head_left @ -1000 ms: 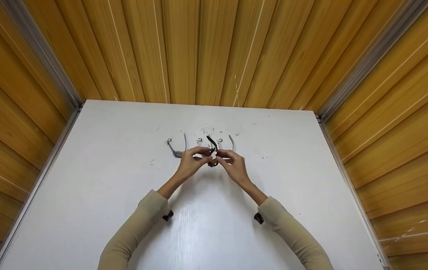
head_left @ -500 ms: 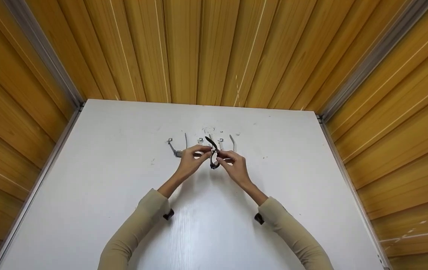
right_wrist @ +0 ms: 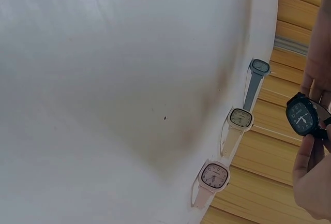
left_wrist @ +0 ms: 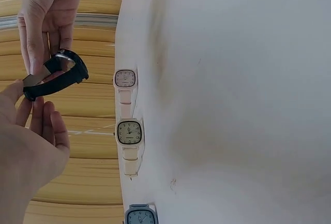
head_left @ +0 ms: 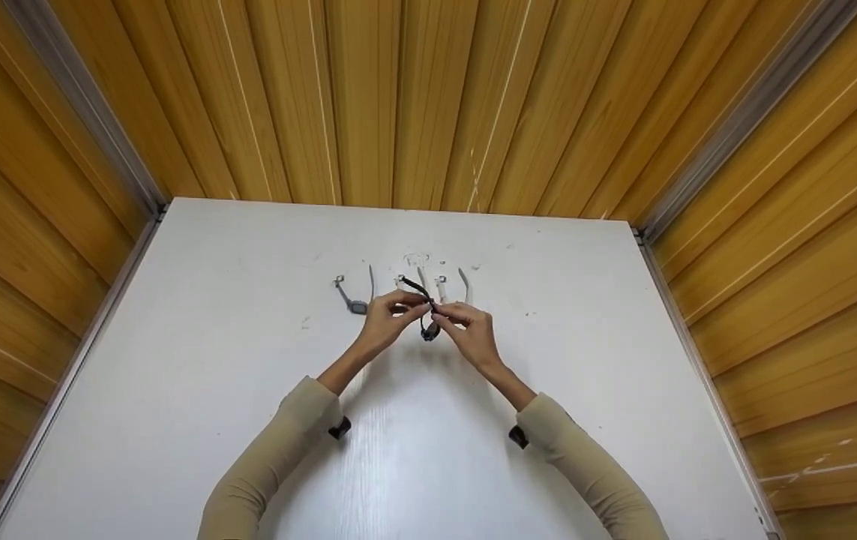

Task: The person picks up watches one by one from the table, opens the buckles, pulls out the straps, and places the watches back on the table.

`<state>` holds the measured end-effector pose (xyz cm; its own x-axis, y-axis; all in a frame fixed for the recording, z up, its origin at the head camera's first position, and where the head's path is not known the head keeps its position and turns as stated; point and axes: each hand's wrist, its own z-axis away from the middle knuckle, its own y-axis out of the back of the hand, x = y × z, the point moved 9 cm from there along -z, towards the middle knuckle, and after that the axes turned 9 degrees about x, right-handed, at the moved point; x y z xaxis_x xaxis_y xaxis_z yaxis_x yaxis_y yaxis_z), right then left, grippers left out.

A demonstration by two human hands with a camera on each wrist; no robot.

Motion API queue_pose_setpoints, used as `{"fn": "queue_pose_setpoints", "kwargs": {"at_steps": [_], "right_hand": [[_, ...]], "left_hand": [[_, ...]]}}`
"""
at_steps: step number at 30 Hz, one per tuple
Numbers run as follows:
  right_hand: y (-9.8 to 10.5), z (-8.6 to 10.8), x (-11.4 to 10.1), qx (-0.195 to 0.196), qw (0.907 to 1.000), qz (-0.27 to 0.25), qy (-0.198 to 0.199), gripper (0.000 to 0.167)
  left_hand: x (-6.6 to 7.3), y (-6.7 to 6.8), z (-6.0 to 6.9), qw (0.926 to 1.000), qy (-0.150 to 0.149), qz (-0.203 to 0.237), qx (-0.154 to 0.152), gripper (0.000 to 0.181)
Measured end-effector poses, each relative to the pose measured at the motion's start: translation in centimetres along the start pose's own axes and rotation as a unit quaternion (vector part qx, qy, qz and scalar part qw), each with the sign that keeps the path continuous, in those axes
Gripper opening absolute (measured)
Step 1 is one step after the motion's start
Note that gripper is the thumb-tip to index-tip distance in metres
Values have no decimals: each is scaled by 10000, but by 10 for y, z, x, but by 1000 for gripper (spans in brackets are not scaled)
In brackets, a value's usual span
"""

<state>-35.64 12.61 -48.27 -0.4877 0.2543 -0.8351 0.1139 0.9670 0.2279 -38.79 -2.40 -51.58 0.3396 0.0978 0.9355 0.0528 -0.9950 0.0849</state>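
Observation:
A black wristwatch [head_left: 429, 334] hangs above the table between both hands, its strap bent into a loop. In the right wrist view its square black dial [right_wrist: 301, 116] shows. My left hand [head_left: 387, 321] pinches the strap near its joined ends between thumb and fingers. Opposite it, my right hand [head_left: 472, 331] pinches the strap from the other side. A free strap end [head_left: 415, 285] sticks out past the fingertips, up and to the left. The fingers hide the buckle, so I cannot tell whether it is fastened.
Behind the hands, a blue-grey watch [right_wrist: 259, 66], a beige watch [right_wrist: 240, 119] and a pink watch [right_wrist: 214, 175] stand in a row on the white table [head_left: 548, 337]. Small scraps [head_left: 417, 259] lie farther back. Wood-patterned walls [head_left: 428, 105] enclose the table.
The black strap's free end has swung to the left. The strap ends have come together between the fingertips, and the dial hangs slightly lower. The watches on the table have stayed put.

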Motion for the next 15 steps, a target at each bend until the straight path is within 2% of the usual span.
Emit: {"fn": "queue_pose_setpoints", "kwargs": {"at_steps": [4, 10, 15], "right_hand": [[-1, 1, -1, -29, 10000, -69, -2, 14], [-2, 2, -2, -62, 9999, -114, 74, 14], [-2, 3, -3, -38, 9999, -33, 132, 14]], "left_hand": [[7, -1, 0, 9998, 84, 35, -166, 17], [-11, -3, -3, 9991, 228, -53, -368, 17], [-19, -3, -4, 9982, 315, 39, -502, 17]]}}
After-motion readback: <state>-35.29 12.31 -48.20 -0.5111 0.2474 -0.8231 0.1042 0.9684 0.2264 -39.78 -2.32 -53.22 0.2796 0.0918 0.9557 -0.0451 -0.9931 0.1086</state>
